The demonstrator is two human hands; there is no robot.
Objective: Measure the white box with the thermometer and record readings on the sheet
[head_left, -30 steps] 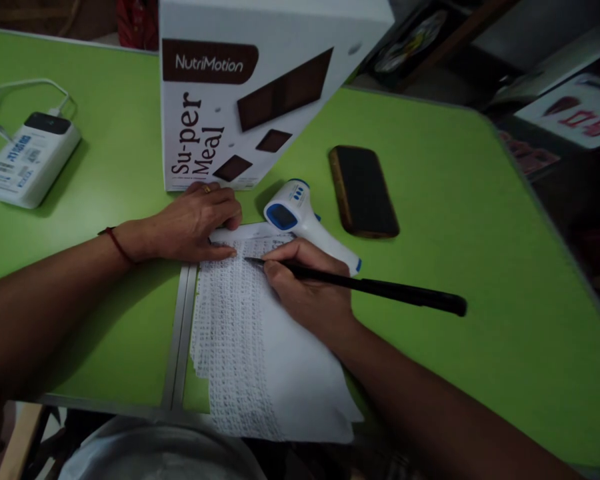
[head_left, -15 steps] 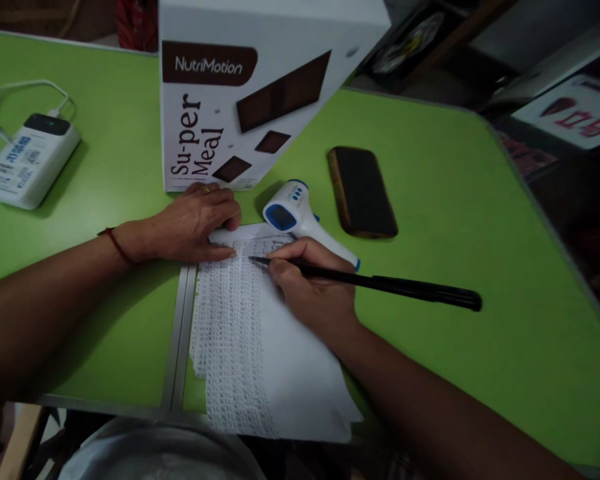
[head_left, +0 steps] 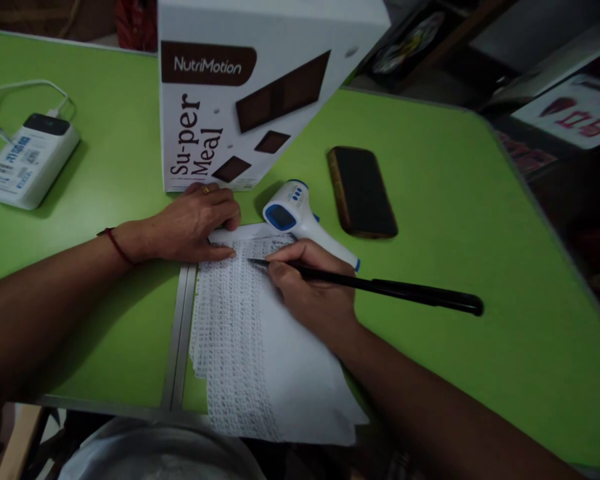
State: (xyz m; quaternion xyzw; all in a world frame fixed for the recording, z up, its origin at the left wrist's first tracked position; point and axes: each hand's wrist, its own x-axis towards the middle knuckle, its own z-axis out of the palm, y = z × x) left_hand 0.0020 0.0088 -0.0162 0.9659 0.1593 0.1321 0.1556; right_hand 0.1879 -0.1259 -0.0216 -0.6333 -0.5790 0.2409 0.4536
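Written-on paper sheets lie on the green table, dense with rows of small handwriting on their left part. My right hand is closed in a pinch round a black pen, whose tip points at the written rows. At the sheets' upper left edge rests my left hand, thumb on the paper and apart from the loosely bent fingers, holding nothing. A white and blue infrared thermometer lies just beyond my right hand, its handle partly behind it.
A white NutriMotion box stands right behind my left hand. A phone lies right of the thermometer. At the far left is a white power bank with a cable. A metal seam crosses the green table.
The pen's rear end has dipped slightly, and the lower edge of the sheets has shifted a little to the right. My left hand stays in place.
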